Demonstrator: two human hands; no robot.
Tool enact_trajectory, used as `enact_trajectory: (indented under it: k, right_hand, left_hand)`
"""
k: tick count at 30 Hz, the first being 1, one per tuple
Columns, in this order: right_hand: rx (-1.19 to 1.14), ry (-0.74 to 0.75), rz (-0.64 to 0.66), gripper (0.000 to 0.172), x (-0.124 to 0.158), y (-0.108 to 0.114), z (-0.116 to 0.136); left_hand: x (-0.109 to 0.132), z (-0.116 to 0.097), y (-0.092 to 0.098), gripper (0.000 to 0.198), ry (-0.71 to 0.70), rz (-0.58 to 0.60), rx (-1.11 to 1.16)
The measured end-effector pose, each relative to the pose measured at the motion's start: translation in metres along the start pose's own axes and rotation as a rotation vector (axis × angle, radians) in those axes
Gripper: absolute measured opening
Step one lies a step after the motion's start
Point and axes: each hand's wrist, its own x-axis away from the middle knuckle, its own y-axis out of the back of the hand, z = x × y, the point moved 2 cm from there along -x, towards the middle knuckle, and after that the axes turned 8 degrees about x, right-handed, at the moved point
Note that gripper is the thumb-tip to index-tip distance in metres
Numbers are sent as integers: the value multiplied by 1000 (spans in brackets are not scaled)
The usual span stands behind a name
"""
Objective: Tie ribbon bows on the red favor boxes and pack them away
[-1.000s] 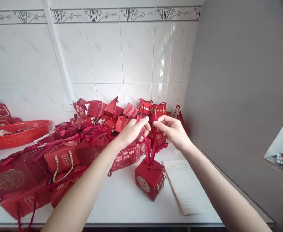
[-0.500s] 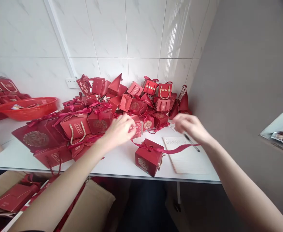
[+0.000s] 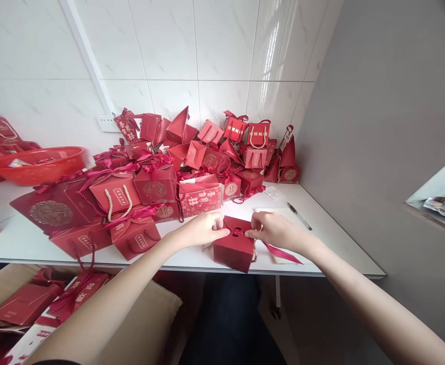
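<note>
A dark red gift box [image 3: 233, 253] with a twisted rope handle stands near the table's front edge, tilted a little. Across its top runs a crimson ribbon [image 3: 283, 252], crossed between two holes. My left hand [image 3: 206, 229] pinches the ribbon at the left of the box top. From the right, my right hand [image 3: 273, 230] pinches it too, and a loose end trails past that hand over a notebook [image 3: 279, 215]. Both hands are closed, thumbs pointing at each other over the lid.
Many red gift boxes [image 3: 154, 187] are heaped along the tiled wall. A red plastic basket [image 3: 36, 175] with small packets stands at left. Below the table edge is a cardboard box [image 3: 142, 314] beside more red boxes. A pen [image 3: 299, 216] lies by the notebook; a grey panel rises at right.
Both hands have come down and inward from their raised, spread position to the top of the box. The ribbon, stretched out to the right before, is now drawn in close to the lid.
</note>
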Motion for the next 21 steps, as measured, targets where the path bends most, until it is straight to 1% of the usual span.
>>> enact_trajectory:
  k: [2, 4, 7, 10, 13, 16, 18, 21]
  right_hand:
    - [-65, -7, -16, 22, 0, -4, -2]
    - [-145, 0, -18, 22, -1, -7, -3]
    - [-304, 5, 57, 26, -3, -11, -6]
    - [-448, -16, 173, 32, -3, -11, -10]
    - [-519, -36, 257, 39, -2, -12, -15]
    - [-650, 35, 343, 44, 0, -15, -16]
    - [-795, 74, 363, 44, 2, -19, -16]
    - [-974, 68, 358, 42, 4, -24, -18]
  left_hand:
    - [3, -2, 0, 30, 60, 94, 99]
    - [5, -5, 1, 36, 95, 157, 166]
    - [8, -5, 5, 45, 109, 171, 178]
    - [9, 3, 6, 44, 104, 209, 194]
    - [10, 16, 3, 47, 98, 253, 271]
    - [12, 25, -1, 50, 137, 329, 428]
    - [14, 28, -2, 47, 136, 364, 506]
    - [17, 28, 0, 38, 75, 353, 557]
